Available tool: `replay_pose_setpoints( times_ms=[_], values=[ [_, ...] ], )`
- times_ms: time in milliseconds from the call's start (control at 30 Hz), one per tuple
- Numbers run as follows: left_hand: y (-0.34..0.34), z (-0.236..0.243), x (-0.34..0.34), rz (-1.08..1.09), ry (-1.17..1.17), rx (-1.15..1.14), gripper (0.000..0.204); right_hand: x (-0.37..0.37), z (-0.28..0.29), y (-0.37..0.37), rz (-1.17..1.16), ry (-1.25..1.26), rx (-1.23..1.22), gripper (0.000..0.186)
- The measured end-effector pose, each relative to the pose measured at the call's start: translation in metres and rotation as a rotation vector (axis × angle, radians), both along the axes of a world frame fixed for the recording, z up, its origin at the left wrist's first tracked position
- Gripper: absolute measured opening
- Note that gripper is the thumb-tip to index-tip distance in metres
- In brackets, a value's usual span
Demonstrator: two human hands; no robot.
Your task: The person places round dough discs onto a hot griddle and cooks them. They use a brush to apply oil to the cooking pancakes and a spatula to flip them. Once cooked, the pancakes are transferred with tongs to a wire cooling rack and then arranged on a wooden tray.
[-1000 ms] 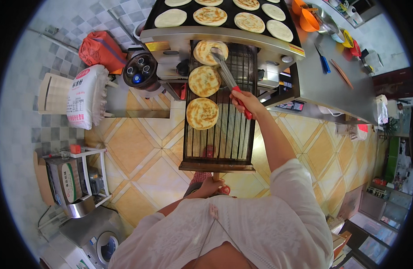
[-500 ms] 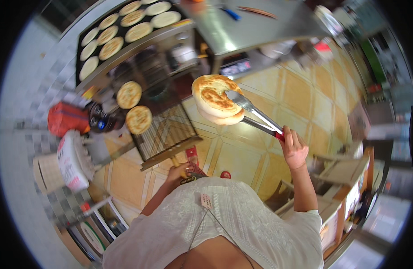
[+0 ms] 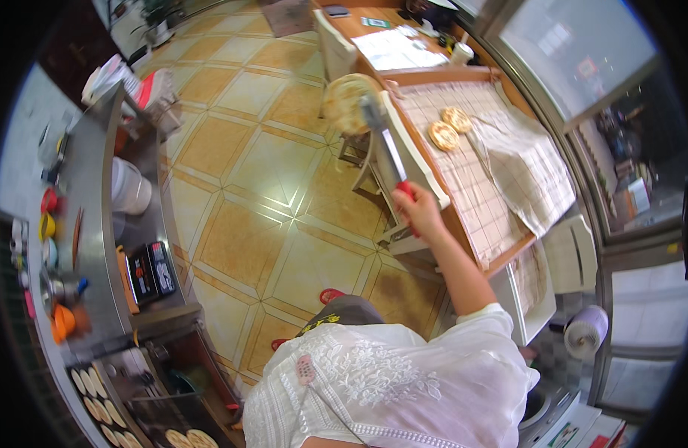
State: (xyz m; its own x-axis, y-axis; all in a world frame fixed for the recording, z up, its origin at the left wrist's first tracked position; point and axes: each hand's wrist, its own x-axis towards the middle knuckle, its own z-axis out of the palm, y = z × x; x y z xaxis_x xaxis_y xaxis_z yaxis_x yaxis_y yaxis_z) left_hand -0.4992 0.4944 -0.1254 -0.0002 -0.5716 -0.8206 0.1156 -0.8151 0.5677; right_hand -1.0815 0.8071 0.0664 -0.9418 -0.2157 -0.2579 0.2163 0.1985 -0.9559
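Your right hand [image 3: 419,213] is clamped on the tongs [image 3: 385,145]; the flatbread [image 3: 345,101] sits pinched at their far tip.

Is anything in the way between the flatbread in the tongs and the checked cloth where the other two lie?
Nothing visible blocks it. The right hand holds tongs gripping a flatbread over the floor just left of the table's edge. The checked cloth beside the two flatbreads lies bare and open.
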Motion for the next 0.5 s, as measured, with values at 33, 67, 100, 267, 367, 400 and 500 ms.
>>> replay_pose_setpoints(
  times_ms=[33, 67, 100, 267, 367, 400, 500],
  values=[
    [-0.001, 0.004, -0.008, -0.019, -0.023, -0.007, 0.030, -0.018, -0.008, 0.024, -0.095, -0.052, -0.076, 0.019],
    [-0.002, 0.008, -0.012, -0.038, -0.031, -0.015, 0.030, -0.039, -0.031, 0.053, -0.167, -0.068, -0.099, 0.019],
    [0.000, 0.011, -0.018, -0.042, -0.044, -0.023, 0.029, -0.058, -0.034, 0.067, -0.226, -0.105, -0.167, 0.022],
    [0.000, 0.024, -0.037, -0.077, -0.079, -0.053, 0.028, -0.165, -0.081, 0.135, -0.382, -0.307, -0.340, 0.030],
    [0.002, 0.030, -0.038, -0.080, -0.086, -0.068, 0.027, -0.192, -0.076, 0.139, -0.455, -0.373, -0.439, 0.033],
    [0.002, 0.032, -0.038, -0.081, -0.086, -0.077, 0.027, -0.198, -0.077, 0.144, -0.415, -0.433, -0.528, 0.032],
    [0.008, 0.035, -0.024, -0.050, -0.095, -0.096, 0.026, -0.165, -0.041, 0.111, -0.411, -0.543, -0.689, 0.033]
  ],
)
